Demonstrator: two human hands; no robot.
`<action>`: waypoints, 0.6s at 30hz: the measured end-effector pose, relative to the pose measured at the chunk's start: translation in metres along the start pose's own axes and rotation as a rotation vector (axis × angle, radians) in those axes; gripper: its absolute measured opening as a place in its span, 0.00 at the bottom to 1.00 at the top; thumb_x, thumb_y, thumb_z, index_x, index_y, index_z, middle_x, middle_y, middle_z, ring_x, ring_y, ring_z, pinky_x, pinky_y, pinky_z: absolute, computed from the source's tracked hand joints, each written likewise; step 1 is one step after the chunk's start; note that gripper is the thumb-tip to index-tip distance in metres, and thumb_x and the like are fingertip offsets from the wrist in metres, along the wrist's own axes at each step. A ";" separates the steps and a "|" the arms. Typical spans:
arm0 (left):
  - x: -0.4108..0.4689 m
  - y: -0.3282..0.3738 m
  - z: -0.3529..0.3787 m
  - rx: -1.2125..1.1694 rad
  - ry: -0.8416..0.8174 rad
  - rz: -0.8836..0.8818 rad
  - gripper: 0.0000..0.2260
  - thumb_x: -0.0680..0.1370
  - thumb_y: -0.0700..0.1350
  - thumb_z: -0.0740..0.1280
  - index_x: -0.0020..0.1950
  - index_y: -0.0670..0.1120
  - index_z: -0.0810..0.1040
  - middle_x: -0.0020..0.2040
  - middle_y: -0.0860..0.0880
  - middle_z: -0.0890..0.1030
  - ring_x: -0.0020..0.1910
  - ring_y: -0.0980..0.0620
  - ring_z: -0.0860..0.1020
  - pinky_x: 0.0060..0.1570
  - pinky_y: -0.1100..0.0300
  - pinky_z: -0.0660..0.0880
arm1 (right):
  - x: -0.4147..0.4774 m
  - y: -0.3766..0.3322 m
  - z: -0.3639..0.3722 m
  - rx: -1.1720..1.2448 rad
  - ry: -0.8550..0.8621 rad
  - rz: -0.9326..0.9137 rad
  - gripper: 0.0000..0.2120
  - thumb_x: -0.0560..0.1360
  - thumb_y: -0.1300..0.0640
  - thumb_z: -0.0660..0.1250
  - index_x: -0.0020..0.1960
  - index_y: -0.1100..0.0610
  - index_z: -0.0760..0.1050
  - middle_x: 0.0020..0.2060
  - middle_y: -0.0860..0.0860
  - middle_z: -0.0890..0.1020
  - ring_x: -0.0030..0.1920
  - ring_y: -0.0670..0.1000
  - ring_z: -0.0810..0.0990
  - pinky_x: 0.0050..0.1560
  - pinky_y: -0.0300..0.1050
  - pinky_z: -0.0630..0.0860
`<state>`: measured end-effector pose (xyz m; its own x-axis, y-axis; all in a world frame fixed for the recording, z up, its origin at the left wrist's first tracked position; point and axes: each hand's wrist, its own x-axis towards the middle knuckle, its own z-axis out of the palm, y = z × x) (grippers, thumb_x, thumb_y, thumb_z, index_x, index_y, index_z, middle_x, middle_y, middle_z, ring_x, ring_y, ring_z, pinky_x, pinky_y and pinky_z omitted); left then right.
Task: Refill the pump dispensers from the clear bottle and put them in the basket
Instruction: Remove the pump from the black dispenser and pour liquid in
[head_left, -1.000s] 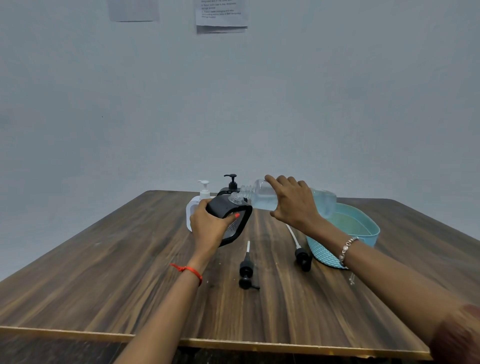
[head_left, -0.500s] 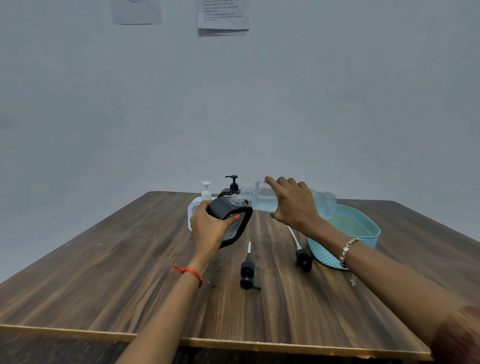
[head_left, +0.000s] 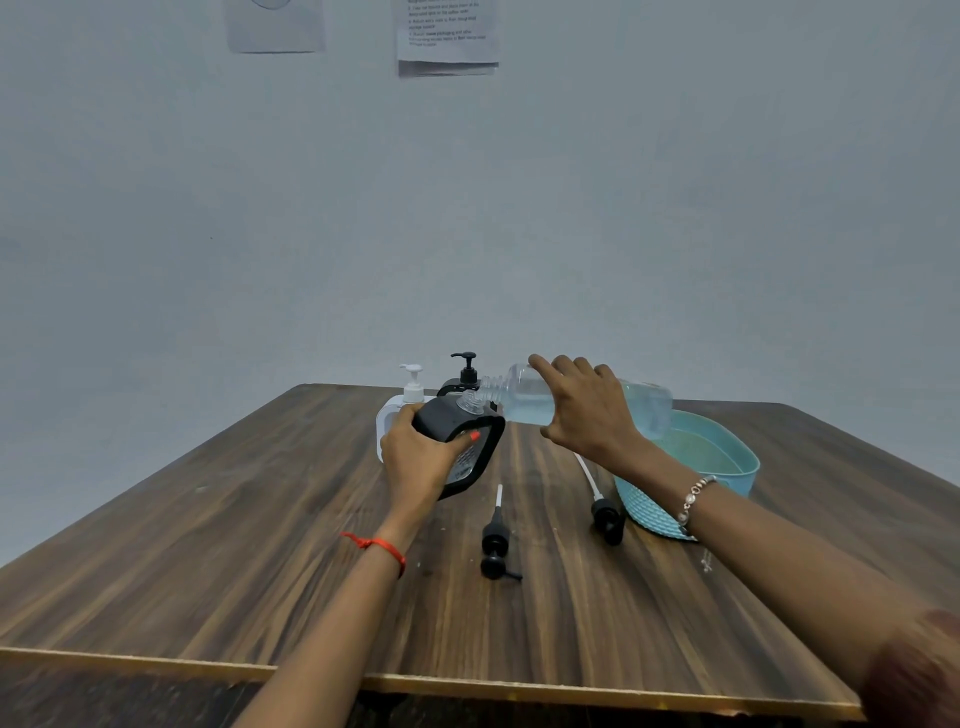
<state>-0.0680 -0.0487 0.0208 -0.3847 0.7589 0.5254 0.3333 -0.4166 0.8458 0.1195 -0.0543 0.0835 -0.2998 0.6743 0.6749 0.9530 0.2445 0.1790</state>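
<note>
Under both hands spreads the wooden table. Just right of the right hand, partly behind its wrist, sits the teal basket. That hand curls over the bottle, held on its side, its mouth meeting the open neck of the black dispenser. The left hand grips this dispenser, tilted off the table. Beyond the left hand stand a white dispenser, half hidden by the knuckles, and a second black dispenser, of which little but the pump top shows. Between the forearms lies a loose pump. A second pump lies under the right wrist, beside the basket. Whether liquid flows cannot be made out.
</note>
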 end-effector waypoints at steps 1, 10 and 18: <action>0.000 -0.001 0.000 0.000 0.001 -0.003 0.26 0.61 0.47 0.81 0.55 0.44 0.77 0.50 0.44 0.81 0.49 0.47 0.80 0.49 0.51 0.79 | 0.000 0.000 0.000 -0.002 -0.003 0.000 0.32 0.63 0.61 0.70 0.66 0.56 0.67 0.50 0.57 0.78 0.48 0.60 0.76 0.46 0.50 0.70; 0.000 -0.004 0.000 -0.020 -0.001 -0.010 0.27 0.60 0.46 0.81 0.56 0.45 0.77 0.51 0.45 0.81 0.50 0.48 0.80 0.51 0.51 0.79 | 0.000 -0.002 0.000 -0.014 -0.023 -0.005 0.33 0.63 0.60 0.70 0.66 0.55 0.67 0.50 0.56 0.78 0.48 0.59 0.75 0.47 0.51 0.70; -0.001 -0.005 -0.001 -0.017 0.005 -0.012 0.26 0.61 0.46 0.81 0.56 0.44 0.78 0.51 0.46 0.82 0.49 0.48 0.80 0.49 0.54 0.78 | -0.001 -0.003 0.003 -0.012 -0.013 -0.007 0.32 0.62 0.61 0.70 0.66 0.56 0.68 0.49 0.56 0.78 0.47 0.60 0.76 0.46 0.51 0.70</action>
<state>-0.0696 -0.0480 0.0161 -0.3934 0.7614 0.5153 0.3140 -0.4154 0.8537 0.1166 -0.0538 0.0803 -0.3069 0.6813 0.6645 0.9513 0.2411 0.1921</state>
